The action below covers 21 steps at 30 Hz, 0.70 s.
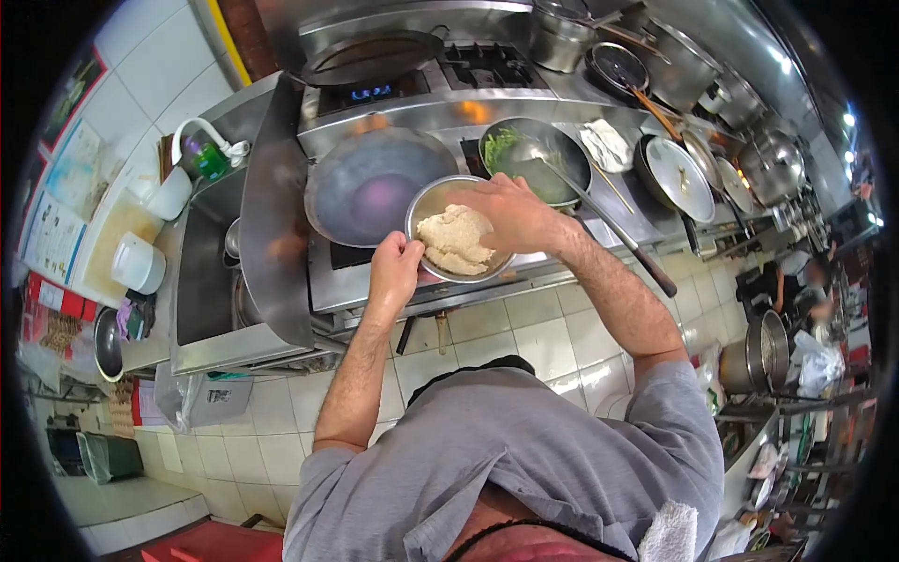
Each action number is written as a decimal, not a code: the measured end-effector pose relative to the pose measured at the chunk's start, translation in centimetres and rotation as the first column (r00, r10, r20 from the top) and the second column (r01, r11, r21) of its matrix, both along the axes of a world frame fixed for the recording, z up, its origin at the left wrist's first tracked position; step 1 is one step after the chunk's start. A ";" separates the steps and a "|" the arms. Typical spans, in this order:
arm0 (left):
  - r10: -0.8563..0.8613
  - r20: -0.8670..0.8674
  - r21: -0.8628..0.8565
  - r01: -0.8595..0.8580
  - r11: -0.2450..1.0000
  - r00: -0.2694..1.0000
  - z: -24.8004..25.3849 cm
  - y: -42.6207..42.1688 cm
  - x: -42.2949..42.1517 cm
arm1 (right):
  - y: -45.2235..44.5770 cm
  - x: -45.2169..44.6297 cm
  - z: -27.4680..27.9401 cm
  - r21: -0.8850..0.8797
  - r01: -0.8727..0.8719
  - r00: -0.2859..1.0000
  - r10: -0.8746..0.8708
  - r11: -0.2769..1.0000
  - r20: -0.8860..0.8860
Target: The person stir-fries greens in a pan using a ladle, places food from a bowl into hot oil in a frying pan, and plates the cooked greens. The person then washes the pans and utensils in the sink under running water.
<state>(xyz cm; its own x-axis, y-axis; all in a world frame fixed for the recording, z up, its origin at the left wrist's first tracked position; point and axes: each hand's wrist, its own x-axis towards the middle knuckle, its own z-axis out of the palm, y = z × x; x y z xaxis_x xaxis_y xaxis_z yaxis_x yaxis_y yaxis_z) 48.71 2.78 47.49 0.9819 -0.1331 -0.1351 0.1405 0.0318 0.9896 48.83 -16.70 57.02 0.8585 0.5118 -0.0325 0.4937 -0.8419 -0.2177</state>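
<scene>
Steel worktop [330, 283] carried a wok [379, 187] ahead-left of the bowl [436, 199], whose rim the left hand [396, 272], nearer the wok, pinched; the right hand [518, 215] extended its fingers beside pale food [453, 240], hold unclear.

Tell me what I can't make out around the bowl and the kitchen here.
All in the head view:
- Left hand: the fingers under the bowl, hidden by the bowl.
- Bowl's inside bottom: partly covered by the pale food and right hand.
- Wall papers: print too small and blurred to read.
- Person in the background: too small and blurred to tell what they are doing.
</scene>
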 end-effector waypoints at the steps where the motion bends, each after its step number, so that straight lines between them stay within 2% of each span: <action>1: 0.001 0.007 -0.003 -0.001 1.000 1.000 0.2 0.0 0.7 | 0.0 1.0 0.3 -0.011 -0.006 1.000 0.006 1.000 -0.002; 8: 0.066 -0.002 -0.078 -0.066 0.995 0.998 3.1 -0.4 6.0 | -0.2 8.7 2.6 -0.068 -0.142 0.986 0.135 0.988 -0.097; 10: 0.121 0.017 -0.099 -0.118 0.988 0.993 3.2 -0.7 8.1 | -0.4 12.1 2.1 0.039 -0.161 0.984 0.164 0.986 -0.067; 14: 0.208 0.031 -0.124 -0.203 0.971 0.978 3.9 -1.8 13.2 | -0.8 18.4 3.1 0.008 -0.241 0.969 0.242 0.970 -0.049; 16: 0.221 0.048 -0.091 -0.217 0.972 0.974 4.4 -2.3 16.3 | -0.9 22.5 4.2 0.152 -0.286 0.935 0.310 0.946 -0.173; 17: 0.220 0.052 -0.065 -0.217 0.974 0.974 4.6 -2.6 17.6 | -1.0 24.9 4.0 0.158 -0.297 0.931 0.323 0.942 -0.170; 19: 0.256 0.043 -0.086 -0.252 0.964 0.966 5.0 -3.5 20.3 | -0.8 30.0 3.5 0.027 -0.288 0.932 0.287 0.957 -0.223; 21: 0.299 0.031 -0.111 -0.294 0.949 0.954 5.3 -4.2 22.5 | -0.5 33.5 4.0 -0.018 -0.319 0.919 0.305 0.948 -0.250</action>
